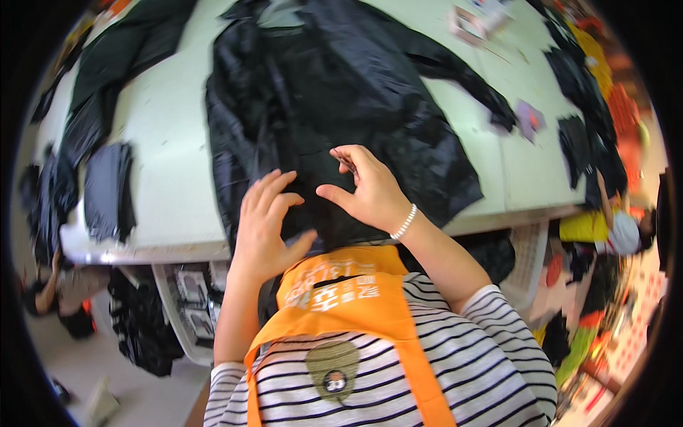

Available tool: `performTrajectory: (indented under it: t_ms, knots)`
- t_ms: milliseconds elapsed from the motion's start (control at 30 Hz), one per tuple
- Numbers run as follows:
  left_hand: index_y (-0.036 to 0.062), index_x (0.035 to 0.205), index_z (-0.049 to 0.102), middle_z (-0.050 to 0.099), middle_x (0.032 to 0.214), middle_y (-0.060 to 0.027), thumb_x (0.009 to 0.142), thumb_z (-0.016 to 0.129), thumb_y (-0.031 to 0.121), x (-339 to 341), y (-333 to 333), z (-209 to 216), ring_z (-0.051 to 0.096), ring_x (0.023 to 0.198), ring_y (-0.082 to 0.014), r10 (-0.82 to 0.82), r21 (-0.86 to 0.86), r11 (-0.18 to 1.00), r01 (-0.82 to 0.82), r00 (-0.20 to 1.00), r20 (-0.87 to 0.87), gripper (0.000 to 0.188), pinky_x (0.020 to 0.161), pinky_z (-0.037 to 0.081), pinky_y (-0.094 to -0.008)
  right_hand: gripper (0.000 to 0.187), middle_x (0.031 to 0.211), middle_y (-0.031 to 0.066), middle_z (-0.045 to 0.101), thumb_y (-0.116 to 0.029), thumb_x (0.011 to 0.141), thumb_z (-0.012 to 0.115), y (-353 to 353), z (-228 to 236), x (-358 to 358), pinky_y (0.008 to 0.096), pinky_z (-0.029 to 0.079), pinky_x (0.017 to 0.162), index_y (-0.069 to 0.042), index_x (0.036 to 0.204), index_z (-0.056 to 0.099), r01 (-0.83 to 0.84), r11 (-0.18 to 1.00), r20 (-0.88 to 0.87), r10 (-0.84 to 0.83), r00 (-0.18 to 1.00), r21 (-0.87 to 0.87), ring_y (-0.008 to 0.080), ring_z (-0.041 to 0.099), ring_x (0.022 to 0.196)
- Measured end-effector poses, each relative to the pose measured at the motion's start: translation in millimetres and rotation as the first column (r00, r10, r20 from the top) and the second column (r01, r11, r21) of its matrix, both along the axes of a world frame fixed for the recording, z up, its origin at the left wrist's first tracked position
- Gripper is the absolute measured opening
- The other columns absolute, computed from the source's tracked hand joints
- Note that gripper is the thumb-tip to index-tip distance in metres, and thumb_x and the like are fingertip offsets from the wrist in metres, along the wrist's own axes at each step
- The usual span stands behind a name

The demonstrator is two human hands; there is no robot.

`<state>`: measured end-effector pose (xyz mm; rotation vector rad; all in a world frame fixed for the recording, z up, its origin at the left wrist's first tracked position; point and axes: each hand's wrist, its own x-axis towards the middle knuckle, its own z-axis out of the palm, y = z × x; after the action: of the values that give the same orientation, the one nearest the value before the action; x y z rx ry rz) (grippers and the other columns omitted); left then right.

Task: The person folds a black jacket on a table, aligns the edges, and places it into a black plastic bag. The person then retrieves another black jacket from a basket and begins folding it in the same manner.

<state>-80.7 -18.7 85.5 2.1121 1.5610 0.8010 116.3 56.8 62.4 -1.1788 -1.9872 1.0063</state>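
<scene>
We have a black jacket spread flat on the pale table, its collar toward the far edge and one sleeve stretched out to our right, where the cuff lies just beside a small purple scrap. Our left hand hovers over the jacket's near hem with its fingers spread apart and slightly curled, holding nothing. Our right hand sits just beside it, over the middle of the garment; the thumb points toward the left hand and the fingertips are bent down and pinched on something small and dark (we cannot tell whether it is a fold of the fabric or a fitting on it). A white bead bracelet circles that wrist.

Folded dark cloth pieces lie at the table's left end, and more dark garments run along its right side. An orange apron hangs over our striped shirt.
</scene>
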Motion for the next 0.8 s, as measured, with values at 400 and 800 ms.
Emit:
performTrajectory:
  t_ms: [400,800]
  knots:
    - [0.0162,0.123,0.059,0.038,0.145,-0.0078,0.071,0.073,0.039,-43.0,-11.2,-140.6,0.029,0.137,-0.0268,-0.049,-0.237,0.964,-0.123,0.791,-0.609,0.059,0.108,0.020,-0.0571,0.041,0.119,0.0153,0.061,-0.016,0.083,0.065,-18.9,-146.8,171.9,0.0302,0.045,0.093,0.002,0.119,0.058,0.242,0.835,-0.064,-0.312,0.948,-0.495,0.0223,0.059,0.110]
    - [0.0120,0.123,0.058,0.044,0.138,-0.0121,0.068,0.076,0.030,-70.3,15.4,-127.7,0.038,0.129,-0.0299,-0.011,-0.201,0.958,-0.206,0.673,-0.739,0.061,0.107,0.025,-0.0518,0.026,0.121,0.0018,0.058,-0.011,0.078,0.066,-72.8,-124.9,147.0,0.0358,0.051,0.066,-0.011,0.104,0.062,-0.066,0.997,0.534,0.071,0.843,-0.030,0.0260,0.063,0.078]
